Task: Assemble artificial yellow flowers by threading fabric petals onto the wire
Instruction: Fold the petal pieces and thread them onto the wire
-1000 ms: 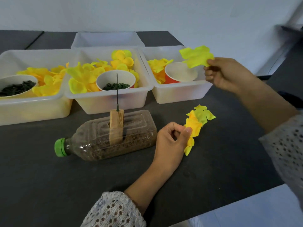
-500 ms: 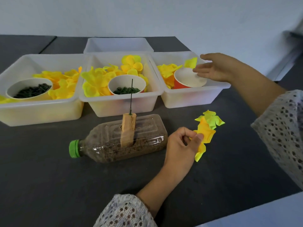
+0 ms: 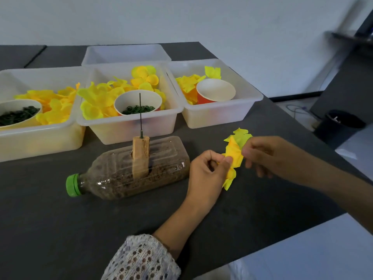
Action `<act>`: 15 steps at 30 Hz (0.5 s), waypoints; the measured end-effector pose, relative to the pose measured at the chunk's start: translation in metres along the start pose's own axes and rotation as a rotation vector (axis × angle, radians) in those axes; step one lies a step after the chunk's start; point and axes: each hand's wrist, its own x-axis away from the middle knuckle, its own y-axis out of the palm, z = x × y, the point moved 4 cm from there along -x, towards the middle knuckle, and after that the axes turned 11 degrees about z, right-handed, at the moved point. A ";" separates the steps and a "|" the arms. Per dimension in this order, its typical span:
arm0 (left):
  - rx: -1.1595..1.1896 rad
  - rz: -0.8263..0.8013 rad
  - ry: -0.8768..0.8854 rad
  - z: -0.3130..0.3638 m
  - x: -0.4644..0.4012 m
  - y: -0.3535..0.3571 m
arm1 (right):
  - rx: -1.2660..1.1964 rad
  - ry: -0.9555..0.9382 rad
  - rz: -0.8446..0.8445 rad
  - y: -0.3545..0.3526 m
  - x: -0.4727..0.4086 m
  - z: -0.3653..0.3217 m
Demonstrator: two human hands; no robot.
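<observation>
A bunch of yellow fabric petals (image 3: 234, 156) is held between both hands, above the dark tabletop (image 3: 60, 219), right of the bottle (image 3: 131, 170). Left hand (image 3: 207, 170): grip narrow, thumb and forefinger pinched on the bunch at approx. mid-height, other fingers curled in. Right hand (image 3: 268, 156): fingertips closed on the upper right edge of the bunch; hand is motion-blurred, so the exact finger contact cannot be made out.

Petals: bright yellow, crumpled, several layers bunched together; upper part greener-yellow, mid part warmer orange-yellow, a lower lobe hangs below the left thumb. Number of layers cannot be counted.

The wire (image 3: 140, 116) is seen upright, thin and dark, set in a wooden block (image 3: 140, 156) that is stuck into the bottle. Bottle lies on its side, clear plastic, green cap (image 3: 72, 184) to the left, part-filled w/ brown granular material. No petals are on the wire; the bunch is well apart from it, to the right.

Behind: three white tubs (image 3: 131, 126) in a row w/ loose yellow petals and paper cups; cups in the left and middle tubs hold small dark green rings (image 3: 139, 109). A fourth tub (image 3: 125, 53) sits further back.

Left tub cut off by frame edge. Right forearm runs out of frame at right. A lace sleeve (image 3: 141, 259) is cut off at the bottom edge.
</observation>
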 end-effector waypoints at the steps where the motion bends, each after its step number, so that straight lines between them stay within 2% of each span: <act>1: -0.005 -0.004 0.009 0.000 0.000 0.000 | -0.016 -0.019 0.005 0.006 0.004 -0.001; 7: -0.037 -0.036 0.054 0.002 0.001 -0.001 | -0.028 -0.002 0.199 0.024 0.008 0.006; 15: -0.056 -0.039 0.056 0.001 0.001 -0.001 | -0.155 0.093 0.218 0.025 0.011 0.007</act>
